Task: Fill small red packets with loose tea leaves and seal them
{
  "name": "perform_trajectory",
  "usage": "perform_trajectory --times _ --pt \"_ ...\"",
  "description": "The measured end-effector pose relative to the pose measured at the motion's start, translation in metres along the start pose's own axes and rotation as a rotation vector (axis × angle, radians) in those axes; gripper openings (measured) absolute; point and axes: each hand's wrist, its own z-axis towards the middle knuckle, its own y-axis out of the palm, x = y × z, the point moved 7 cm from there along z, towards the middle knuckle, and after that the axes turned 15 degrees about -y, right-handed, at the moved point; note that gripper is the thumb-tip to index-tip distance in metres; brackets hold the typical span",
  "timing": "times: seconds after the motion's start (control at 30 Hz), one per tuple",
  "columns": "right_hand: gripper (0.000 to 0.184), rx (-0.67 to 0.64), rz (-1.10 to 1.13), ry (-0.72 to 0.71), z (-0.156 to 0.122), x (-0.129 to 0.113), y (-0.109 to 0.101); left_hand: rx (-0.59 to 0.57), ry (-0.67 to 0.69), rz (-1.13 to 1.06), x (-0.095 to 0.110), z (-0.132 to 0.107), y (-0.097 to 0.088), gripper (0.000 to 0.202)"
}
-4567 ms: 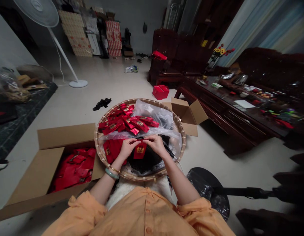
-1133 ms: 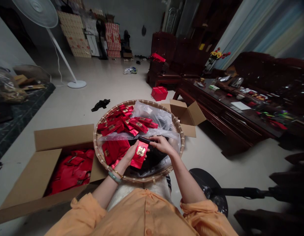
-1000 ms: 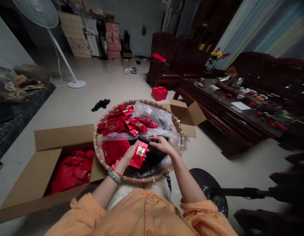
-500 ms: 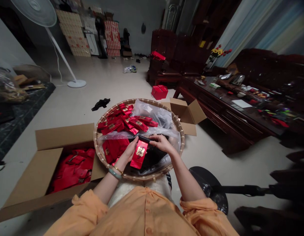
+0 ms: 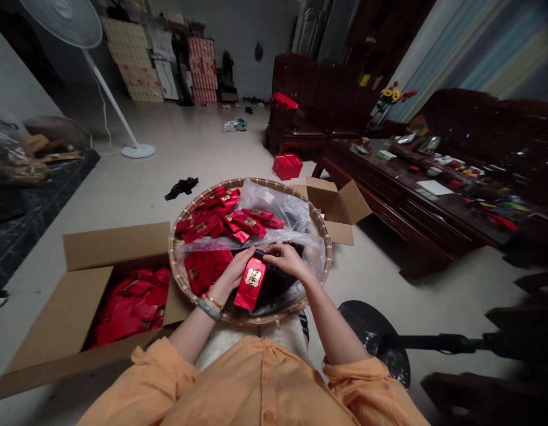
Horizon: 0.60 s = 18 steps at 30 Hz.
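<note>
A round woven basket [image 5: 250,321] sits at the person's lap, its rim bound at intervals, above a pale, glossy tiled floor [image 5: 203,154]. Translucent plastic sheeting [image 5: 278,204] lines part of it. A heap of filled red packets [image 5: 229,222] lies on the sheeting at the far left; nearer, flat red packets [image 5: 207,269] are stacked beside a mass of dark material [image 5: 278,284] too dim to make out. An open carton [image 5: 65,313] full of red packaging stands to the left, another carton [image 5: 356,204] to the right. Beyond are a white standing fan [image 5: 63,23], stacked boxes [image 5: 127,59] against the back wall and dark wooden furniture [image 5: 398,201] along the right.

The packet in hand [image 5: 247,293] is glossy red and oblong, with a pale gold label bearing dark characters. It is over the basket's near half, tilted, its top end leaning away from the person. The left hand [image 5: 237,269] has its grip closed on the packet's upper left edge. The right hand [image 5: 285,259] pinches a black bar-shaped tool [image 5: 259,254], which lies across the packet's top end.
</note>
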Motion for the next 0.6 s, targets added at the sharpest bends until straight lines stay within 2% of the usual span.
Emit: perform_trajectory --times 0.6 --pt "0.020 -0.004 -0.054 -0.046 -0.0003 -0.0111 -0.0010 0.001 -0.003 -0.047 0.0008 -0.0028 0.0017 0.030"
